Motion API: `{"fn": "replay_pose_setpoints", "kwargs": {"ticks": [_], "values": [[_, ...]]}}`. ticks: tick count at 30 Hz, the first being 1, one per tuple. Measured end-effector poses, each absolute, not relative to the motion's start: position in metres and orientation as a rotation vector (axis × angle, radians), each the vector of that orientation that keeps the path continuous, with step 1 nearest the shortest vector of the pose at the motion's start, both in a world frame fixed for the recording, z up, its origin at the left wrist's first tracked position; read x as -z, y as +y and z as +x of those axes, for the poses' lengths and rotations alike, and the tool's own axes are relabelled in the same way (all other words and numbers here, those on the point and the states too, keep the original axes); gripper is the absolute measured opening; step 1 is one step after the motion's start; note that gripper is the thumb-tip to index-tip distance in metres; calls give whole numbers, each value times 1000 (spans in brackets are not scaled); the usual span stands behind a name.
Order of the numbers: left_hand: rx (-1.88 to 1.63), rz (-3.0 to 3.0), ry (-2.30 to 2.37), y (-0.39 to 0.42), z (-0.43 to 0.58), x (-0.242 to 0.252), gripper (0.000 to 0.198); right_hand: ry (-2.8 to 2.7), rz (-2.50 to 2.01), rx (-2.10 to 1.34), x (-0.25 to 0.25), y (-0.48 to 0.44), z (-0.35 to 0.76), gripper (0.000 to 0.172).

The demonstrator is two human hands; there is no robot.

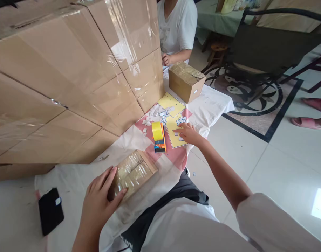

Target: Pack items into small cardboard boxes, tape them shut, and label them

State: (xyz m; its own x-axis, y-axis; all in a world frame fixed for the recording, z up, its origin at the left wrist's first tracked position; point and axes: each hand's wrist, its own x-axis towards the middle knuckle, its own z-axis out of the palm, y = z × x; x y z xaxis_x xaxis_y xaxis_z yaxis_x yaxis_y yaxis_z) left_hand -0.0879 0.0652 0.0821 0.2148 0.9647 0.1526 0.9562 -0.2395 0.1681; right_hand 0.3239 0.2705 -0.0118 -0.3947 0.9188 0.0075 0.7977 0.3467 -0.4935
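Observation:
My left hand [101,196] spans the left end of a small taped cardboard box [135,171], thumb on the near side and fingers on the far side. The box lies on the cloth-covered table. My right hand [188,133] hovers over or touches a yellow sheet [172,141], fingers apart and nothing visible in them. Near its fingertips lies a small white label [176,133] with a dark edge. More such labels [181,121] form a pile on the sheet. Left of the sheet stands an orange and blue tape dispenser [160,140] with a yellow tape roll [157,131].
Large stacked cardboard boxes [71,87] wall off the left. A second small box [186,82], bearing a white label, stands at the far end. Beyond it sits a person [178,28] in white. A black phone-like object [51,211] lies lower left; a black chair [271,45] stands right.

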Motion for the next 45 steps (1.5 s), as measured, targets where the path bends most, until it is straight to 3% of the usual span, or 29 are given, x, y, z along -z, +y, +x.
{"fn": "replay_pose_setpoints", "kwargs": {"ticks": [4, 18, 27, 32, 45], "values": [[-403, 2441, 1930, 65, -86, -81, 70, -2249, -1390, -564, 17, 277, 317, 25], [-411, 2469, 1897, 66, -89, -80, 69, -1826, -1096, -867, -8, 229, 308, 12], [-386, 2391, 1930, 63, -82, -87, 71, -2101, -529, -1276, -21, 222, 252, 12], [-346, 2323, 1958, 62, -80, -91, 71, -2266, -406, -1290, -16, 228, 233, 24], [-328, 2245, 1995, 62, -76, -95, 70, -2309, -311, -1234, -9, 231, 209, 18]]}}
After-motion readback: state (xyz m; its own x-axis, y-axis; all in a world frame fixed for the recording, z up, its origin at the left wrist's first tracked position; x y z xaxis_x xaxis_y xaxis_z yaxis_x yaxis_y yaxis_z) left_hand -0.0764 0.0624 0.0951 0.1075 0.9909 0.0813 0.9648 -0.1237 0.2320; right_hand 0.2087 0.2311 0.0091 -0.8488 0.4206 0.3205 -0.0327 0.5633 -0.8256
